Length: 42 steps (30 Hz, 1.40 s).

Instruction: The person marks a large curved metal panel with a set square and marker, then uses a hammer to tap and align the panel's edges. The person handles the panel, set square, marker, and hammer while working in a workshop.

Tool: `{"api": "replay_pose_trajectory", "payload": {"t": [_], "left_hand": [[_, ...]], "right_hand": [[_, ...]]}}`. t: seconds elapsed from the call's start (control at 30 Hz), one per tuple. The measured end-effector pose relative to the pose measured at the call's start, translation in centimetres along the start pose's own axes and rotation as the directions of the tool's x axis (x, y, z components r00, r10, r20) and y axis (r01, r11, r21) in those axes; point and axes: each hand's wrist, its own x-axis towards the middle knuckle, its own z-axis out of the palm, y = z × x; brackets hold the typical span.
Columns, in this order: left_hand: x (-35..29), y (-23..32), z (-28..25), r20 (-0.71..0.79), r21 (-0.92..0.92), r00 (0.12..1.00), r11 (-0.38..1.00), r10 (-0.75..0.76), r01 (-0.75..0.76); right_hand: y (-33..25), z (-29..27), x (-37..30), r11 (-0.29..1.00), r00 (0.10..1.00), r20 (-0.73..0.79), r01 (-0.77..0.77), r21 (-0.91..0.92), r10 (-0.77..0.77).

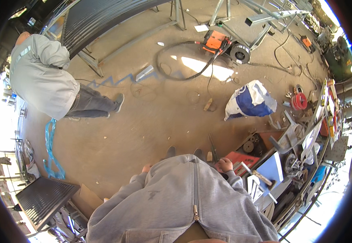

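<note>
My left hand (146, 167) hangs beside my grey zip jacket (172, 186). Most of it is behind the sleeve, so its fingers cannot be made out. On the other side, my right hand (225, 164) is low next to a red flat panel (242, 160), with its fingers curled. Thin dark rods (212, 146) reach toward that hand from the floor side; whether it grips them is unclear. My shoes (171, 152) point forward on the brown floor.
A person in grey (42, 77) stands at left beside a rack with dark ribbed panels (103, 24). Ahead are an orange machine (215, 41), looped cables and a blue-white bag (250, 99). Blue plastic wrap (51, 150) lies left. Cluttered metal parts and a red reel (299, 101) line the right.
</note>
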Motion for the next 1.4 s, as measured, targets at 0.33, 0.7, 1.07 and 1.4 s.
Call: {"api": "replay_pose_trajectory", "payload": {"t": [0.33,0.7,1.07,1.4], "left_hand": [[-3.0,4.7,4.6,-0.127,-0.209,0.992,0.978,-0.005,-0.022],[-7.3,7.5,7.2,-0.049,-0.22,0.966,0.946,-0.253,0.237],[-7.7,6.9,9.2,-0.014,-0.207,0.987,0.967,-0.158,0.152],[-8.4,7.6,8.4,-0.095,-0.315,0.978,0.937,-0.186,0.147]], "right_hand": [[5.6,-21.4,3.4,0.961,0.659,-0.736,-0.272,-0.046,0.152],[9.4,-26.3,3.9,0.901,0.677,-0.72,-0.396,-0.178,0.155],[-1.6,-20.9,4.2,0.912,0.781,-0.625,-0.265,-0.313,0.013],[-4.9,-8.8,5.1,0.945,0.888,-0.426,0.03,-0.325,-0.174]]}}
